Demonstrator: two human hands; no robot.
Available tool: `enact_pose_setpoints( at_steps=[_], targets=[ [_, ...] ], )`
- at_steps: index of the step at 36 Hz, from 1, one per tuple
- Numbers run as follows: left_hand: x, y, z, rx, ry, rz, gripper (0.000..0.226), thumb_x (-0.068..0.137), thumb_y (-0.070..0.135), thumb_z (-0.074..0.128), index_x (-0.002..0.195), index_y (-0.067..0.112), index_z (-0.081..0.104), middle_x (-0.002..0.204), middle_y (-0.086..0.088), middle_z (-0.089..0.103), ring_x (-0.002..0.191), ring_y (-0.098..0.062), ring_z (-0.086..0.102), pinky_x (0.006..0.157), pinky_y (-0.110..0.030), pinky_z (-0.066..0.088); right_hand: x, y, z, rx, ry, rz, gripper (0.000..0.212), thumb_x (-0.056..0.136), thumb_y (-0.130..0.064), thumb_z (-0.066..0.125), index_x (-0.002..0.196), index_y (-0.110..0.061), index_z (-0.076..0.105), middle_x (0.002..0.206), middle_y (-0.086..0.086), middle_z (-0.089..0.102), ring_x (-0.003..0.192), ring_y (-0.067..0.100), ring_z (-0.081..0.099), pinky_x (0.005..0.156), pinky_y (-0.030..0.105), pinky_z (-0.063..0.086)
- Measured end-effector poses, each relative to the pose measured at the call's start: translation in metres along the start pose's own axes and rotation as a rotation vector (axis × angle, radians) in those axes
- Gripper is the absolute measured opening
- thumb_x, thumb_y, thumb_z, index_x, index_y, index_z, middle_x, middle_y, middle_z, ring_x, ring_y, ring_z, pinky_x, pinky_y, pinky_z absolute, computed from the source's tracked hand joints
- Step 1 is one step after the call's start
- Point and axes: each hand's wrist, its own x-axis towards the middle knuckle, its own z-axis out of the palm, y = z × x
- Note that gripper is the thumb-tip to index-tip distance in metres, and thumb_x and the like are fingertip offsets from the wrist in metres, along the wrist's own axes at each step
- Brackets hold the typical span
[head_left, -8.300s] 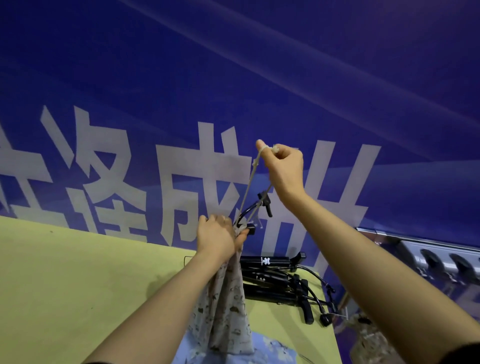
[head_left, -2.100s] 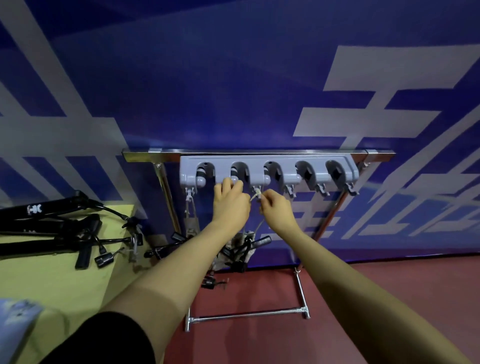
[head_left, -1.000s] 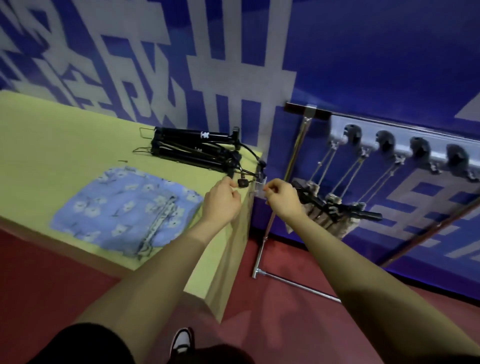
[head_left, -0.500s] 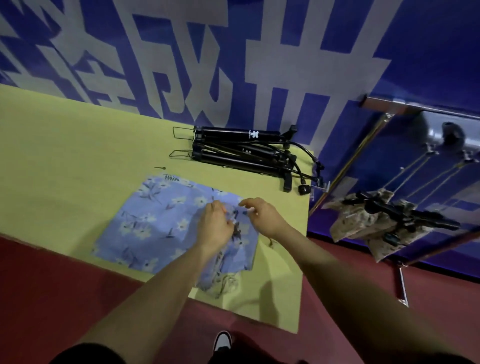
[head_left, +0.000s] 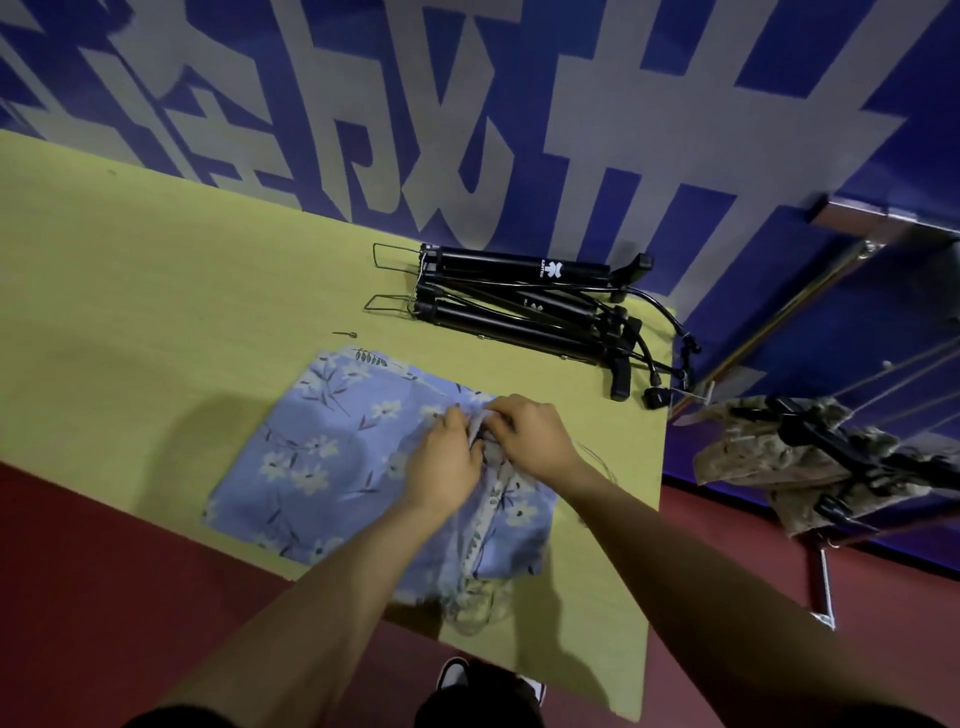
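Head view: the blue floral fabric bag (head_left: 332, 457) lies flat on the yellow-green table (head_left: 156, 312), toward its near right end. The left hand (head_left: 441, 460) and right hand (head_left: 532, 436) meet over it — fingers curled, pinching bunched fabric. Black pumps (head_left: 519, 306) lie farther back.

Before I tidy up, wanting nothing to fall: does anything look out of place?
The blue floral bag hangs partly over the table's front edge, its cords dangling. A small loose pin lies alone behind it.

surface: yellow table (head_left: 156, 291) | on it: floral bag (head_left: 332, 457); black pumps (head_left: 519, 306); small pin (head_left: 345, 334)
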Motion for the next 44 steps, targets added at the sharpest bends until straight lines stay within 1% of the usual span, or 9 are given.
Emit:
enact_pose_setpoints(
  at_steps=[5,9,14,16,22,27,33,39,44],
  targets=[
    [0.007,0.011,-0.032,0.015,0.078,0.189,0.024,0.098,0.016,0.044,0.120,0.010,0.036,0.081,-0.008,0.055,0.049,-0.017,0.039,0.044,-0.031,0.024,0.016,-0.001,-0.015,0.106,0.138,0.028,0.022,0.099,-0.018,0.043,0.105,-0.009,0.063,0.103,0.011,0.064,0.092,0.029,0.059,0.079,0.040,0.047],
    [0.020,0.020,-0.048,0.215,-0.050,0.284,0.023,0.097,0.009,0.038,0.119,0.011,0.046,0.119,-0.008,0.048,0.081,-0.033,0.053,0.059,-0.039,0.034,0.026,0.001,-0.028,0.183,0.125,0.052,0.019,0.097,-0.016,0.047,0.105,-0.008,0.063,0.105,0.010,0.064,0.092,0.027,0.058,0.076,0.040,0.048],
    [0.040,0.027,-0.052,0.135,-0.008,0.149,0.047,0.093,0.000,0.039,0.137,0.015,0.046,0.133,-0.004,0.045,0.104,-0.031,0.056,0.079,-0.041,0.047,0.029,0.016,-0.039,0.334,0.070,0.203,0.024,0.093,-0.012,0.047,0.110,-0.007,0.064,0.100,0.007,0.064,0.079,0.023,0.058,0.070,0.031,0.045],
    [0.047,0.032,-0.054,0.037,0.036,0.155,0.046,0.094,-0.001,0.038,0.138,0.011,0.045,0.135,-0.006,0.046,0.106,-0.029,0.056,0.081,-0.036,0.045,0.029,0.031,-0.042,0.304,0.103,0.305,0.029,0.090,-0.007,0.044,0.112,-0.005,0.063,0.096,0.013,0.065,0.075,0.028,0.060,0.068,0.033,0.048],
    [0.076,0.046,-0.058,-0.205,0.145,0.143,0.048,0.093,-0.001,0.043,0.141,0.004,0.040,0.135,-0.007,0.044,0.103,-0.016,0.051,0.077,-0.006,0.026,0.041,0.067,-0.046,-0.009,0.138,0.485,0.039,0.083,0.002,0.046,0.120,-0.001,0.060,0.127,0.019,0.054,0.117,0.039,0.050,0.096,0.044,0.043],
    [0.091,0.041,-0.045,-0.124,0.072,0.180,0.054,0.092,0.004,0.046,0.144,0.010,0.036,0.139,-0.003,0.042,0.107,-0.023,0.054,0.074,-0.015,0.032,0.050,0.077,-0.043,-0.091,0.157,0.488,0.052,0.081,0.008,0.043,0.131,-0.006,0.054,0.133,0.015,0.051,0.122,0.034,0.045,0.100,0.040,0.037],
    [0.107,0.031,-0.033,-0.149,-0.042,0.180,0.059,0.088,0.002,0.049,0.145,0.010,0.035,0.139,-0.004,0.041,0.113,-0.028,0.054,0.095,-0.035,0.044,0.057,0.091,-0.037,-0.129,0.184,0.426,0.054,0.083,0.008,0.041,0.134,-0.007,0.049,0.135,0.013,0.049,0.121,0.034,0.044,0.100,0.040,0.037],
    [0.117,0.024,-0.031,-0.153,-0.088,0.173,0.060,0.089,0.003,0.050,0.145,0.011,0.034,0.140,-0.003,0.041,0.111,-0.026,0.055,0.095,-0.037,0.045,0.070,0.098,-0.030,-0.184,0.124,0.436,0.041,0.094,-0.020,0.051,0.134,-0.011,0.049,0.133,0.011,0.046,0.119,0.033,0.042,0.097,0.041,0.035],
    [0.118,0.016,-0.033,-0.147,-0.121,0.187,0.064,0.088,0.003,0.054,0.147,0.012,0.031,0.143,0.000,0.038,0.109,-0.022,0.056,0.089,-0.023,0.041,0.075,0.093,-0.023,-0.156,0.174,0.521,0.026,0.093,-0.015,0.051,0.113,0.001,0.055,0.122,0.020,0.048,0.111,0.039,0.043,0.092,0.043,0.038]
  ],
)
